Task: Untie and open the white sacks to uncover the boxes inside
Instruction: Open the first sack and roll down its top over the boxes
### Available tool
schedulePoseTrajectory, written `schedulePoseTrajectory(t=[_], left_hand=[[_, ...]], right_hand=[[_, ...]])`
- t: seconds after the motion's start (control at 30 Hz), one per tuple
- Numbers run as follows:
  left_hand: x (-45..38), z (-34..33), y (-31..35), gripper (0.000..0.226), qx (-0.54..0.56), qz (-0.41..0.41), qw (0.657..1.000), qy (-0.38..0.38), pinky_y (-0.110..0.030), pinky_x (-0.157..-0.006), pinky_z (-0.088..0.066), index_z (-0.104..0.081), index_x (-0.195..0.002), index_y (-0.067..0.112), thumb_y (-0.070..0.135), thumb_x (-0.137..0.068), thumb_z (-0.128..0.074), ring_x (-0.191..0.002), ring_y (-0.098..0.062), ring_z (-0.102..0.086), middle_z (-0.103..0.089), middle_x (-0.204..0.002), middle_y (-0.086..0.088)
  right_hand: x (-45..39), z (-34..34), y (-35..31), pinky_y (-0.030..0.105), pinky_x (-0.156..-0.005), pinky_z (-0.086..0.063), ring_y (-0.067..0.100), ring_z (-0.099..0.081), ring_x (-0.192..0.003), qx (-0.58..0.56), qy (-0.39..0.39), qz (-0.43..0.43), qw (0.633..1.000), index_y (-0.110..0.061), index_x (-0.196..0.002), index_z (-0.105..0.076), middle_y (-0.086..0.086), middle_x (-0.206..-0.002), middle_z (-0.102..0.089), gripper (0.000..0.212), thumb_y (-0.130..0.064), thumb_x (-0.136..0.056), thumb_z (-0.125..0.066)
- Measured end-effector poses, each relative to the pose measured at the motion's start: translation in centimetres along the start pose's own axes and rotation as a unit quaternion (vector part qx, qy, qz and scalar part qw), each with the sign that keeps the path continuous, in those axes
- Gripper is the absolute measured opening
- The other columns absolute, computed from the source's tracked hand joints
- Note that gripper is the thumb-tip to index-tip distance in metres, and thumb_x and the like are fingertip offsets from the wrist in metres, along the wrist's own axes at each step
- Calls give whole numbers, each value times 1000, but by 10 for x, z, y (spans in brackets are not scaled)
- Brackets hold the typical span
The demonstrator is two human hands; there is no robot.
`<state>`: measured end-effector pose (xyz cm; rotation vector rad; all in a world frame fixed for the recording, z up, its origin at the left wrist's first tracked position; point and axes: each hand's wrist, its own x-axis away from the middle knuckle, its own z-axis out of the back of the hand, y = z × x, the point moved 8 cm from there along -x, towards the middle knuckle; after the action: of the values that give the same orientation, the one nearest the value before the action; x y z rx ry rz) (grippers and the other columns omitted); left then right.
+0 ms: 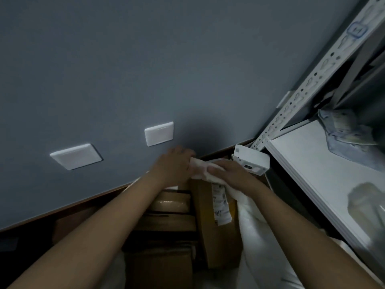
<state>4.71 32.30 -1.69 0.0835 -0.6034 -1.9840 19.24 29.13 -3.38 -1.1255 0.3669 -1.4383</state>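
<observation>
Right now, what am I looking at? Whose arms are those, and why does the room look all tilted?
Those arms belong to a person, not a machine. The one picture comes from a camera worn on the person's head, looking forward and down, so you see what they see. Its wide lens bends and tilts the room.

Both hands reach out to the edge of a white sack. The left hand and the right hand each grip the sack's bunched white cloth, pulling it open. Inside you can already see brown boxes; one tall box carries a white label.

Behind is a grey wall with two white plates. On the right stands a white shelf, and a small white box sits by its post.
</observation>
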Motion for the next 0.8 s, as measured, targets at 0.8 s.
schedulePoseTrajectory(t=[0.8], left_hand=[[-72, -13, 61, 41, -59, -145, 987, 24, -34, -94, -27, -55, -117, 27, 56, -94, -36, -113, -20, -50, -58, -115, 3]], right_hand=[[23, 40, 60, 33, -103, -43, 26, -61, -107, -354, 100, -128, 921, -4, -115, -62, 14, -109, -66, 37, -35, -96, -54]])
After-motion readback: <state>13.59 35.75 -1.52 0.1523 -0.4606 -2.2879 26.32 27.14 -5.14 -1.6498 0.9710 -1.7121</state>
